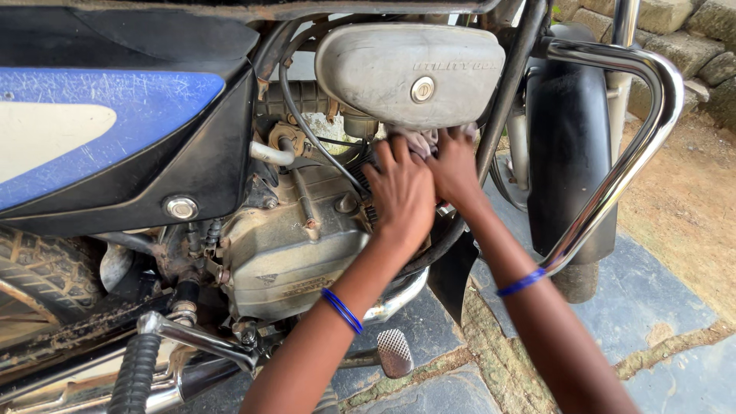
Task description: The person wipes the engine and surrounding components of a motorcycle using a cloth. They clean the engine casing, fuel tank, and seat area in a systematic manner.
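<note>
Cloth (420, 140) — small, pale pinkish, crumpled — wedged against engine fins (366, 182) just under grey side cover (410, 73). Left hand (402, 195) laid flat, fingers spread, pressing beside it; right hand (454, 165) bunched over rag, fingers curled onto it. Best worked in short strokes along the fins, keeping clear of black cable (307, 126) — 2 hands close together, touching.

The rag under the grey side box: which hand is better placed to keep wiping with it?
Probably the right hand: its fingers lie on the rag just below the grey side box. The left hand lies flat lower down on the engine, its fingertips just short of the rag.
</note>
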